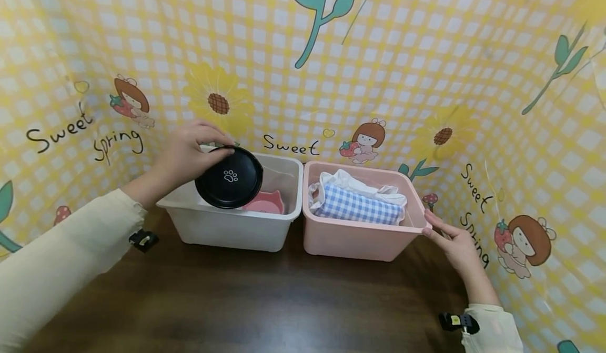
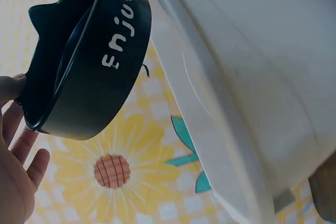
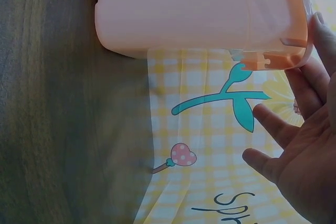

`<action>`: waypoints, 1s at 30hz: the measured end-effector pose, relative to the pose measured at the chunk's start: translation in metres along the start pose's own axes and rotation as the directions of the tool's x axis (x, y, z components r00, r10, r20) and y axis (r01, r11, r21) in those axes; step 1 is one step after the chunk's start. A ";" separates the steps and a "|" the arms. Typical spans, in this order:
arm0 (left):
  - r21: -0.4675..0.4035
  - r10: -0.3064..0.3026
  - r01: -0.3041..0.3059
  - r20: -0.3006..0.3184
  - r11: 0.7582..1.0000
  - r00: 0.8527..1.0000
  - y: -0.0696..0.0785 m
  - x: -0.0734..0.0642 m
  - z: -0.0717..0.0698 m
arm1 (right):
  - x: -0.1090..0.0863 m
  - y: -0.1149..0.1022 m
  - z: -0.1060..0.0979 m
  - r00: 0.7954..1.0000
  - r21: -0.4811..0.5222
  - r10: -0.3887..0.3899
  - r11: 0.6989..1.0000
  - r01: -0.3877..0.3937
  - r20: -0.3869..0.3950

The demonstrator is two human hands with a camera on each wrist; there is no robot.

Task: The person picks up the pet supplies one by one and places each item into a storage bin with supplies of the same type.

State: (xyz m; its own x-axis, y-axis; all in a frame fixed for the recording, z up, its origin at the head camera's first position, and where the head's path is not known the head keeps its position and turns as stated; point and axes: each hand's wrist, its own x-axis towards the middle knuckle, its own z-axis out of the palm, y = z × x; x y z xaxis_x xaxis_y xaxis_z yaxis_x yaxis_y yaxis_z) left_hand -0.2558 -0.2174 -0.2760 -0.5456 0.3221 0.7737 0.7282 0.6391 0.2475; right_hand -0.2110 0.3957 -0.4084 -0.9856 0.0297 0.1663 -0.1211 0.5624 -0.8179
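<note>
My left hand [image 1: 191, 150] pinches the edge of a black cat-eared bowl [image 1: 229, 178] with a white paw print. The bowl is held tilted above the white bin [image 1: 227, 232]; "Enjoy" is lettered on its side in the left wrist view. A pink bowl [image 1: 267, 201] with pointed ears lies inside the white bin, partly hidden. My right hand [image 1: 456, 245] holds the right-hand rim corner of the pink bin [image 1: 352, 242] between thumb and forefinger, its other fingers loosely spread. In that bin lies a blue-and-white checked cloth item [image 1: 360, 203] with white frilled edging.
Side by side, the two bins stand on a dark wooden table [image 1: 284, 300]. A yellow checked cloth [image 1: 402, 53] printed with flowers and figures hangs behind and around them. Each wrist wears a small black camera [image 1: 143, 240].
</note>
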 end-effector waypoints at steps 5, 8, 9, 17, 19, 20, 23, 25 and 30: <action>0.064 -0.028 0.028 0.005 0.998 1.000 -0.011 -0.001 -0.003 | -0.001 -0.001 0.000 1.000 -0.019 -0.005 1.000 0.005 -0.001; 0.091 -0.046 0.044 0.023 0.995 0.999 -0.019 -0.003 -0.004 | -0.001 -0.001 0.000 1.000 -0.011 -0.003 1.000 0.004 0.005; 0.096 -0.051 0.048 0.033 0.994 0.998 -0.021 -0.004 -0.005 | -0.001 -0.001 0.000 1.000 -0.010 -0.002 1.000 0.002 0.006; 0.116 -0.138 0.124 0.122 0.985 0.983 -0.042 -0.015 -0.004 | -0.001 -0.001 0.000 1.000 -0.015 -0.009 1.000 0.009 -0.002; 0.126 -0.160 0.142 0.145 0.982 0.976 -0.046 -0.018 -0.004 | -0.001 0.000 0.000 1.000 -0.014 -0.010 1.000 0.010 -0.006; 0.129 -0.172 0.152 0.158 0.980 0.972 -0.049 -0.019 -0.003 | -0.001 0.000 0.001 1.000 -0.013 -0.010 1.000 0.010 -0.007; 0.146 -0.206 0.180 0.188 0.973 0.960 -0.056 -0.023 -0.004 | 0.000 -0.001 0.002 1.000 -0.017 -0.008 1.000 0.008 -0.002; 0.164 -0.224 0.193 0.200 0.967 0.954 -0.061 -0.026 -0.003 | 0.000 -0.002 0.003 1.000 -0.024 -0.006 1.000 0.006 0.004; 0.203 -0.244 0.196 0.248 0.959 0.938 -0.073 -0.030 0.007 | -0.003 -0.004 0.001 1.000 -0.042 0.000 0.999 0.000 0.001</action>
State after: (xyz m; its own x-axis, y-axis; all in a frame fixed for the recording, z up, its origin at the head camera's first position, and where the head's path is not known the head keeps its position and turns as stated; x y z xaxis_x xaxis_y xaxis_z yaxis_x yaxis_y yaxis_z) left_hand -0.2954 -0.2684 -0.3209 -0.7920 0.3191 0.5205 0.5077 0.8178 0.2712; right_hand -0.2075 0.3930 -0.4064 -0.9857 0.0289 0.1662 -0.1163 0.5969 -0.7938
